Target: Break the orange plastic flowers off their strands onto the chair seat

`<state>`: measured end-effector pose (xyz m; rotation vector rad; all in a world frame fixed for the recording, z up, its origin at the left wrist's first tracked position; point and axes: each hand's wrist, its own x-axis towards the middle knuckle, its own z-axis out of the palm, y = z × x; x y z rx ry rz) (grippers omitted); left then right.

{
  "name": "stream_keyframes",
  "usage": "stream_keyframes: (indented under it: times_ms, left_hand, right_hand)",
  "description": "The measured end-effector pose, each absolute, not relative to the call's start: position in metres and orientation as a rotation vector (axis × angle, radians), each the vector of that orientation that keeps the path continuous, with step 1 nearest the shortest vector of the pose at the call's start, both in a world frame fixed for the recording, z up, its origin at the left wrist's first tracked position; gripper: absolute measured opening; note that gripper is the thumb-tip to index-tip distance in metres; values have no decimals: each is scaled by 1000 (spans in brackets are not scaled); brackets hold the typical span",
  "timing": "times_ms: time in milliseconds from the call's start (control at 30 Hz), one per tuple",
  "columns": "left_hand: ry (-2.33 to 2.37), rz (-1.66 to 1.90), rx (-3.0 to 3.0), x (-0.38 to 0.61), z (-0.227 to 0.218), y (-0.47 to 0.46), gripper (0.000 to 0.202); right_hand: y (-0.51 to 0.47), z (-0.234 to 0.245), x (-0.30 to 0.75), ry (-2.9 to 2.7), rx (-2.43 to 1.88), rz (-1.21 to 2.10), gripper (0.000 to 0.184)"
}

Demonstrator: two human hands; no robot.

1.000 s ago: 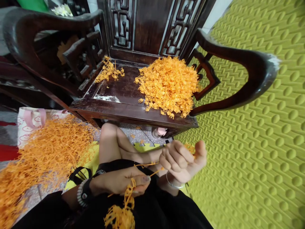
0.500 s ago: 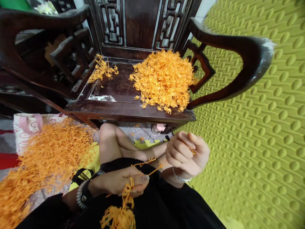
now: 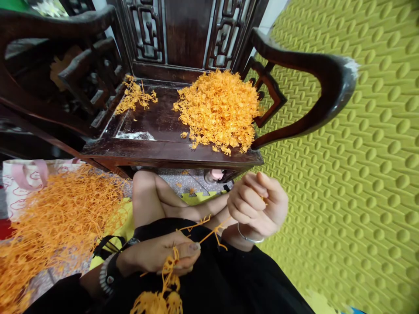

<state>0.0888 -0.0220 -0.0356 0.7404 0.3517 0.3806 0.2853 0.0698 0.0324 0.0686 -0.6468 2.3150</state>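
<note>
My left hand (image 3: 160, 257) is closed over my lap, pinching a bunch of thin orange plastic strands (image 3: 162, 296) that hangs below it. One orange stem (image 3: 209, 233) runs from that pinch up to my right hand (image 3: 257, 205), whose fingers are curled shut around small orange pieces. A big heap of small orange pieces (image 3: 218, 109) lies on the dark wooden chair seat (image 3: 147, 144) straight ahead, with a smaller clump (image 3: 132, 96) at its back left.
A loose mound of long orange strands (image 3: 55, 222) lies on the floor at my left, over a white bag with pink handles (image 3: 19, 176). A green embossed mat (image 3: 353, 196) covers the floor at the right. The chair's curved armrest (image 3: 307, 69) reaches toward me.
My right hand has risen a little and closed tighter around its pieces. The view has shifted slightly left and down; my left hand keeps its pinch.
</note>
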Motion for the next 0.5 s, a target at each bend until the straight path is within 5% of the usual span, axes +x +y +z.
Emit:
stream_keyframes:
  times_ms: [367,500]
  left_hand:
    - [326,394,697,86,-35,-23,48]
    - [303,395,674,84,-35,-25,50]
  right_hand:
    - [72,40,275,-755,3,2276,42]
    - [80,46,289,-886,-575,2229,51]
